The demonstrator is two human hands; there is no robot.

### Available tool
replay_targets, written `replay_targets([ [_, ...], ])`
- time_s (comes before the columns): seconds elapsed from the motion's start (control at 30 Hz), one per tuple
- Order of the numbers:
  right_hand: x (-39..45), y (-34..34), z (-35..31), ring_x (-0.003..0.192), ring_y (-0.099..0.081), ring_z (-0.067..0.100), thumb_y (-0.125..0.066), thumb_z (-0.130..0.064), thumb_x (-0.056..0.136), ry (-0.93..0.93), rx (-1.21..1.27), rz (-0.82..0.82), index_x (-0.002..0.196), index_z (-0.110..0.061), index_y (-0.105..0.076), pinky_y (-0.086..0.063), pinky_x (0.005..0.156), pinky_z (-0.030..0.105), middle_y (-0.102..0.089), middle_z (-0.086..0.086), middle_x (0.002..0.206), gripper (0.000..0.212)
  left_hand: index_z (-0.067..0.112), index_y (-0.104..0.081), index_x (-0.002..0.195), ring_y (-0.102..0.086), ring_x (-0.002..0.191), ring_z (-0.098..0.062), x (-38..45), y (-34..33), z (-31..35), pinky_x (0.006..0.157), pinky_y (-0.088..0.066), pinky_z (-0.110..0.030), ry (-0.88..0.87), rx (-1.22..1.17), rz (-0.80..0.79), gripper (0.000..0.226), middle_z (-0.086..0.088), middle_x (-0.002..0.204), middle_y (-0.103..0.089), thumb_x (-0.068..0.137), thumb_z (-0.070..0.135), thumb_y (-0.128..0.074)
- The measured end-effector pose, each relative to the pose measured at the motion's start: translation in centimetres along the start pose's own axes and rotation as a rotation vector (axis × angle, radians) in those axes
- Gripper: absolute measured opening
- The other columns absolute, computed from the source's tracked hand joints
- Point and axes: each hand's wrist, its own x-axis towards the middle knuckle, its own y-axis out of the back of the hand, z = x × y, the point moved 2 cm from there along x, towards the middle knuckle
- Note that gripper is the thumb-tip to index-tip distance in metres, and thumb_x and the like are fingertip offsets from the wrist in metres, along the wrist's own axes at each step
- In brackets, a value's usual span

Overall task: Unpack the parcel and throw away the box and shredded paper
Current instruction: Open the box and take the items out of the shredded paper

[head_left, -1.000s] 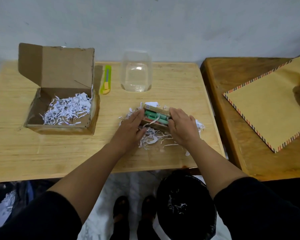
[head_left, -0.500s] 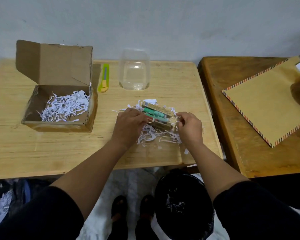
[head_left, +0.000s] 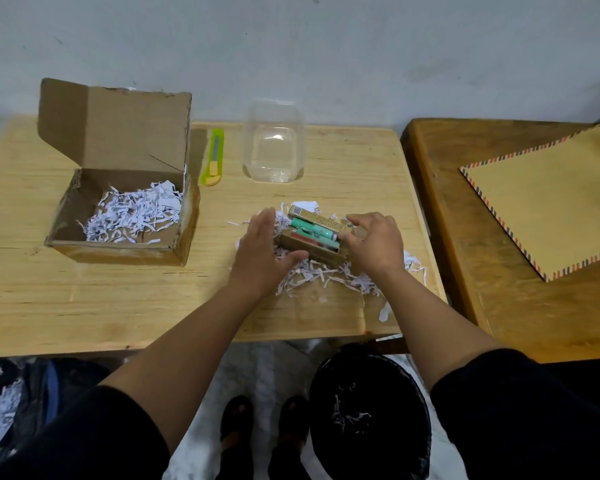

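My left hand (head_left: 258,252) lies flat and released, fingers stretched out, palm down on the shredded paper (head_left: 321,275) at the left end of the small product box (head_left: 314,237), thumb reaching along its near side. My right hand (head_left: 374,244) is curled over the right end of that same box, fingers bent around its corner, so this grip is grasping the product box. The box sits tilted on the heap of white strips near the right front part of the light wooden tabletop (head_left: 84,296); green tubes and something red show through its open face, though I cannot tell exactly what they are.

Well apart to the left, the cardboard parcel box (head_left: 118,209) stands open on the same tabletop, its lid flap upright at the back, with more shredded paper (head_left: 136,216) lying inside it. Just beside its right wall lies a green and yellow utility knife (head_left: 213,157), and near that, toward the wall, a clear plastic container (head_left: 274,143).

On the darker table (head_left: 499,289) to my right rests a brown envelope (head_left: 551,199) with a striped edge. Below the tabletop edge, beside my feet, a black bin (head_left: 371,410) holds a few strips of paper
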Motion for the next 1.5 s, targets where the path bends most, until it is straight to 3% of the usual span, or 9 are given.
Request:
replay_targets([
  [0.13,0.4,-1.0,0.2,0.115,-0.044,0.024,-0.065,-0.029,0.084,-0.035,-0.025,-0.069,0.121,-0.019,-0.061,-0.038,0.09,0.033,-0.062,0.007,0.116,0.038,0.016,-0.004,0.149,0.003,0.146,-0.02,0.0,-1.5,-1.2,0.118,-0.006,-0.041,0.068,0.036,-0.082,0.106,-0.004,0.159,-0.004,0.072,0.056,-0.066],
  [0.33,-0.3,-0.5,0.1,0.113,-0.046,0.025,-0.064,-0.02,0.085,-0.054,0.14,-0.015,0.115,-0.015,-0.066,-0.039,0.094,0.035,-0.063,0.01,0.11,0.03,0.015,-0.01,0.148,-0.002,0.146,-0.018,-0.2,-1.5,-1.6,0.118,-0.007,-0.038,-0.003,0.09,-0.008,0.098,-0.003,0.158,-0.01,0.076,0.052,-0.065],
  [0.47,-0.1,0.2,-0.1,0.108,-0.051,0.023,-0.069,-0.022,0.08,-0.092,0.297,0.036,0.107,-0.017,-0.07,-0.044,0.097,0.042,-0.06,-0.006,0.091,0.027,0.014,-0.012,0.148,-0.005,0.146,-0.018,-0.2,-1.7,-1.7,0.118,-0.007,-0.036,-0.021,0.128,0.01,0.095,-0.004,0.158,-0.012,0.078,0.051,-0.064],
  [0.67,0.6,2.0,0.1,0.093,-0.059,0.014,-0.073,-0.022,0.078,-0.157,0.521,0.065,0.104,-0.018,-0.071,-0.052,0.084,0.027,-0.06,-0.009,0.087,0.026,0.014,-0.015,0.148,-0.006,0.146,-0.017,-0.2,-1.6,-1.5,0.118,-0.007,-0.035,-0.008,0.115,0.016,0.093,-0.003,0.158,-0.013,0.078,0.047,-0.066],
  [0.83,0.9,2.5,0.5,0.079,-0.063,0.004,-0.071,-0.011,0.079,-0.185,0.793,-0.07,0.108,-0.007,-0.068,-0.052,0.072,0.01,-0.069,-0.004,0.087,0.029,0.014,-0.016,0.148,-0.008,0.146,-0.017,-0.3,-1.4,-1.3,0.118,-0.008,-0.035,-0.007,0.115,0.024,0.093,-0.002,0.158,-0.013,0.077,0.046,-0.067],
  [1.0,0.9,1.0,1.4,0.092,-0.068,0.023,-0.075,-0.009,0.074,-0.246,0.717,-0.122,0.103,-0.01,-0.071,-0.057,0.084,0.035,-0.072,0.008,0.097,0.029,0.015,-0.016,0.148,-0.008,0.146,-0.017,-0.3,-1.3,-1.3,0.118,-0.009,-0.036,0.003,0.088,0.017,0.095,-0.002,0.158,-0.014,0.075,0.048,-0.069],
  [1.23,1.7,-0.4,1.5,0.084,-0.061,0.018,-0.07,-0.01,0.08,-0.229,0.532,-0.127,0.108,-0.021,-0.07,-0.057,0.067,0.023,-0.063,0.002,0.095,0.03,0.018,-0.014,0.148,-0.008,0.146,-0.018,-0.4,-1.3,-1.4,0.117,-0.009,-0.036,0.021,0.065,0.023,0.097,-0.003,0.157,-0.016,0.075,0.048,-0.069],
  [1.37,1.6,0.0,1.3,0.102,-0.057,0.013,-0.063,-0.011,0.085,-0.139,0.531,-0.169,0.123,-0.02,-0.06,-0.053,0.09,0.033,-0.059,-0.008,0.105,0.039,0.018,-0.015,0.148,-0.008,0.145,-0.018,-0.3,-1.3,-1.4,0.117,-0.01,-0.035,0.013,0.061,0.03,0.097,-0.003,0.157,-0.017,0.074,0.047,-0.07],
  [1.5,1.6,-0.1,1.3,0.109,-0.056,0.016,-0.073,-0.024,0.078,-0.102,0.581,-0.2,0.123,-0.021,-0.059,-0.052,0.092,0.036,-0.061,-0.004,0.113,0.047,0.018,-0.015,0.148,-0.008,0.145,-0.018,-0.3,-1.2,-1.3,0.117,-0.01,-0.035,0.015,0.065,0.03,0.097,-0.002,0.157,-0.017,0.074,0.048,-0.07],
])
